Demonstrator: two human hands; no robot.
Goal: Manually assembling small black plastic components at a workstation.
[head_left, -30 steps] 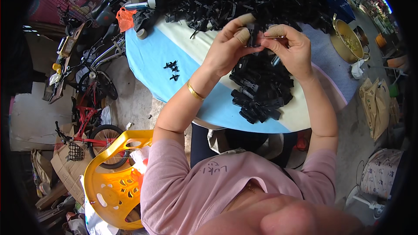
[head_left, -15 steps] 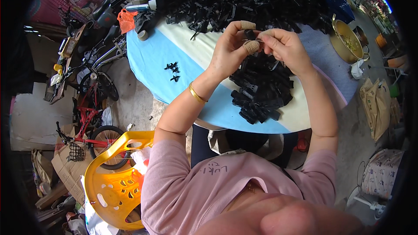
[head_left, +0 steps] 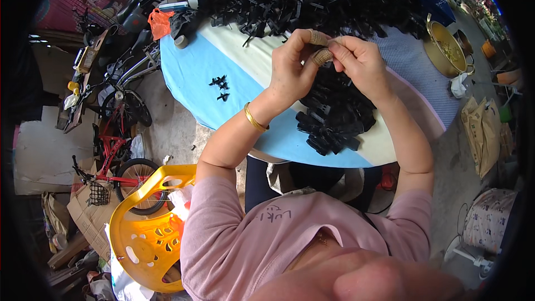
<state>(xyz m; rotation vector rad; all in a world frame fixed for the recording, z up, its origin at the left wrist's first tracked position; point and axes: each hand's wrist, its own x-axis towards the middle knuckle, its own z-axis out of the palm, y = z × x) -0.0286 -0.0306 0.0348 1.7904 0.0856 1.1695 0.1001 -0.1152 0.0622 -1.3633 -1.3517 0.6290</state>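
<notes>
Above the table, my two hands meet with their fingertips together. Beige tape wraps the thumb and a finger of my left hand, which is closed in a pinch. A small black plastic piece showed in that pinch half a second ago; the fingers now mostly hide it. My right hand is also closed, thumb against fingers, at the left fingertips; whatever it grips is hidden. Just below lies a small heap of black plastic clips. Beyond the hands spreads a much larger pile of black pieces.
Several small black bits lie on the striped tablecloth to the left. A brass-coloured pot stands right of the big pile. An orange plastic bag is at the far left edge. A yellow plastic chair stands lower left, near bicycles.
My hands have drawn closer together, the right shifting slightly left. The black piece that showed between my left thumb and finger is now covered by the fingers.
</notes>
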